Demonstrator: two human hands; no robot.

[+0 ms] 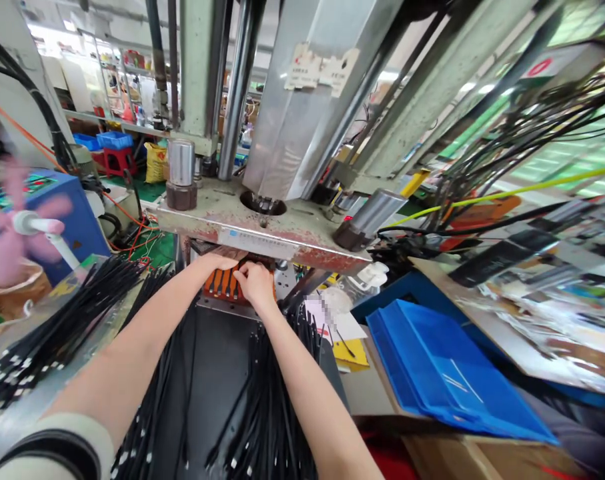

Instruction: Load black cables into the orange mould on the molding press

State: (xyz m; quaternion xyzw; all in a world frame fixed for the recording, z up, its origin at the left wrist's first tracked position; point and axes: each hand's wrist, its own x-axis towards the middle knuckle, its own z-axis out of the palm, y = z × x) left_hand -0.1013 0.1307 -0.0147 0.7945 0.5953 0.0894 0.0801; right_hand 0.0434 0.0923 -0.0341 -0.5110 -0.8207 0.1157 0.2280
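Observation:
Under the press plate, an orange-brown mould block (223, 284) has several black cable ends lying in its slots. My left hand (223, 262) reaches over the mould's back left part, its visible fingers stretched out and partly in shadow. Just to its right, my right hand (255, 279) bends down over the mould with thumb and fingers pinched together. What sits between those fingertips is too small to make out. Black cables (277, 400) hang in a thick bundle below my right forearm, and another bundle of cables (152, 387) hangs by my left forearm.
The heavy press plate (262, 233) is close above both hands, between steel columns. More black cables (57, 327) lie on the left table. A pink fan (22, 223) spins at the left. Blue trays (447, 367) stand at the right, near a yellow packet (351, 355).

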